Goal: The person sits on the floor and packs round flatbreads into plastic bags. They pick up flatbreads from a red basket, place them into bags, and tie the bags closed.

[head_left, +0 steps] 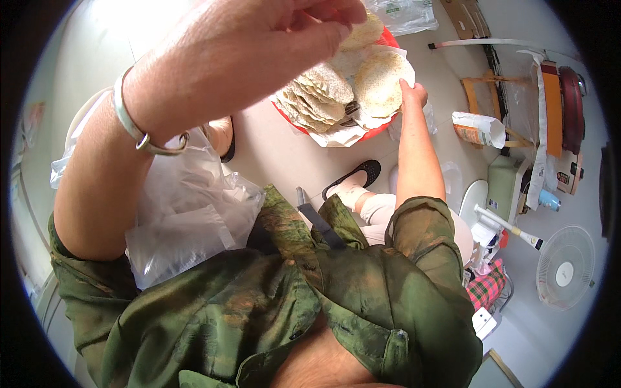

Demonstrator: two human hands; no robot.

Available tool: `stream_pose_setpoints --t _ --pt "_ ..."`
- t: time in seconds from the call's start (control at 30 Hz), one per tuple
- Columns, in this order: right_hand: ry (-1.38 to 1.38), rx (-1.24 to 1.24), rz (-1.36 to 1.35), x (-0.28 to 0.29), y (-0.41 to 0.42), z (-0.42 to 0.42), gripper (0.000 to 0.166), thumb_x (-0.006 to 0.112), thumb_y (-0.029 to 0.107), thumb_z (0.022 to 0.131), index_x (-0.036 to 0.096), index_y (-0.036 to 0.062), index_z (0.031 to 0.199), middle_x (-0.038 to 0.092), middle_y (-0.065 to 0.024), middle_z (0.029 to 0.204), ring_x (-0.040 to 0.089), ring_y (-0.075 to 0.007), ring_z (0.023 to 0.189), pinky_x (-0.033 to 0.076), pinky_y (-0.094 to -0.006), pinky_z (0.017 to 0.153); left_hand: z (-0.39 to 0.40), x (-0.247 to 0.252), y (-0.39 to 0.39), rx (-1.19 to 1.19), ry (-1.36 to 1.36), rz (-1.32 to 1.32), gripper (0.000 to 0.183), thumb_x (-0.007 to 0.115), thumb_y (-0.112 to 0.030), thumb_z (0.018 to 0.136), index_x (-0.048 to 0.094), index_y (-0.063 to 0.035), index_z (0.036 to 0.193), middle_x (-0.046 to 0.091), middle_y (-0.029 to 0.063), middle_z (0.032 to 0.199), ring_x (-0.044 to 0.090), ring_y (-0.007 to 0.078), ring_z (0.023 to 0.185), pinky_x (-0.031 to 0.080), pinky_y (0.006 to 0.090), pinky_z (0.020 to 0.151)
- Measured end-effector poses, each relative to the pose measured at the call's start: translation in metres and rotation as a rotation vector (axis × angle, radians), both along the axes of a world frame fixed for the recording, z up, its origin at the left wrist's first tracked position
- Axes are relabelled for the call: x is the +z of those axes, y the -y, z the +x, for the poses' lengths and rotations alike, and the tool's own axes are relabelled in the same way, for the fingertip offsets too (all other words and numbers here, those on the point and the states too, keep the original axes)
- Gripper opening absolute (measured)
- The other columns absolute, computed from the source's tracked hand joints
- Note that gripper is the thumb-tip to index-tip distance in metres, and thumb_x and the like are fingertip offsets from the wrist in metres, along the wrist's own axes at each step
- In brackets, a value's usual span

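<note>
My left hand (310, 34), with a bangle on its wrist, is raised at the top edge over part of the red basin (381, 130). Its fingers are curled and partly cut off, so whether they hold anything is unclear. My right hand (413, 93) grips the right edge of a round, flat, rough beige disc (381, 82), thumb on top. This disc looks like flatbread. White paper (335, 139) lines the basin. A leaning stack of similar discs (315, 102) lies in its left part, and another disc (366, 34) shows behind, partly covered by my left hand.
A clear plastic bag (184, 194) lies across my lap at left. Feet in black shoes (366, 174) are on the tiled floor below the basin. Another plastic bag (407, 17) lies beyond it. To the right are a wooden frame (470, 97), an open packet (478, 130) and a fan (565, 274).
</note>
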State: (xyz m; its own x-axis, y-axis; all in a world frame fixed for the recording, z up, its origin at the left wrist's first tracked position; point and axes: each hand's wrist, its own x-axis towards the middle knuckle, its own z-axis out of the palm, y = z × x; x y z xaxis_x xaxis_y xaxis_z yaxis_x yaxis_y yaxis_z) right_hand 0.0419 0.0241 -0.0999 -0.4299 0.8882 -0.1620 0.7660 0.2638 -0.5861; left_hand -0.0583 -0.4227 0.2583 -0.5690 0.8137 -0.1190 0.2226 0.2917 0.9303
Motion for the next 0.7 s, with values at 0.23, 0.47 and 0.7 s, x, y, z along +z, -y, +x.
stream_pose_setpoints --t 0.23,0.47,0.7 --pt "-0.364 -0.029 -0.121 0.015 -0.018 0.011 0.022 0.072 0.012 0.080 0.067 -0.0030 0.096 0.070 -0.0134 0.094 0.067 -0.0209 0.084 0.051 -0.0336 0.076 -0.020 -0.017 -0.007 -0.111 0.063 0.144 0.025 0.052 -0.011 0.096 0.056 0.0031 0.117 0.065 0.0100 0.103 0.062 0.0141 0.090 0.052 0.0246 0.080" --pt "-0.568 0.101 -0.712 0.204 -0.012 0.033 0.025 0.066 0.009 0.088 0.061 -0.0005 0.111 0.068 -0.0091 0.105 0.065 -0.0177 0.092 0.053 -0.0316 0.081 -0.017 -0.045 -0.024 0.108 0.148 0.129 0.028 0.054 -0.016 0.097 0.059 -0.0004 0.119 0.066 0.0089 0.103 0.062 0.0141 0.094 0.052 0.0273 0.085" --pt "-0.576 0.323 -0.858 0.302 0.059 0.052 0.025 0.062 0.014 0.092 0.059 0.0003 0.114 0.067 -0.0075 0.107 0.064 -0.0157 0.097 0.051 -0.0317 0.086 -0.005 -0.086 -0.040 0.200 0.452 0.013 0.051 0.057 -0.030 0.096 0.044 -0.0009 0.135 0.057 0.0150 0.123 0.054 0.0195 0.113 0.045 0.0312 0.095"
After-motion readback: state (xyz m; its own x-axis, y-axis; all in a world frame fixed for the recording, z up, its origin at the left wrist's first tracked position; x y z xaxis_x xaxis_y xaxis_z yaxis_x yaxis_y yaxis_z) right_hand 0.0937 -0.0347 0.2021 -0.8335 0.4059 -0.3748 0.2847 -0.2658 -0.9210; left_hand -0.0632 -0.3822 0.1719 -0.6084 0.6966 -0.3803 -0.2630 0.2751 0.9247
